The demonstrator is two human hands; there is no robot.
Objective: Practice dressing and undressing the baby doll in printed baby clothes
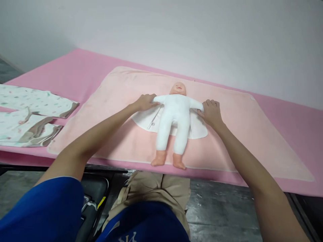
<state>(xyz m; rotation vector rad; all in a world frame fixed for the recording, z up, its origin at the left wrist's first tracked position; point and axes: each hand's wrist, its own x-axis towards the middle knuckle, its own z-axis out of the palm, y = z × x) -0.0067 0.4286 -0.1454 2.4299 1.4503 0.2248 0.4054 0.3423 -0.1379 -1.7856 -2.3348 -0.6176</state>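
A baby doll (175,111) with a white cloth body lies face up, its feet toward me at the table's front edge. Under its back is a white baby shirt (145,121) with a snap, showing on both sides of the hips. My left hand (146,102) is closed around the end of the doll's arm on the left. On the other side, my right hand (212,112) grips the end of the other arm, fingers curled over it. Both doll hands are hidden by my fingers.
A light pink blanket (113,144) is spread under the doll on a pink-covered table (75,67). Printed baby clothes (32,101) with brown cuffs lie folded at the left. A white wall (191,37) stands behind, and a dark chair (94,188) is below at left.
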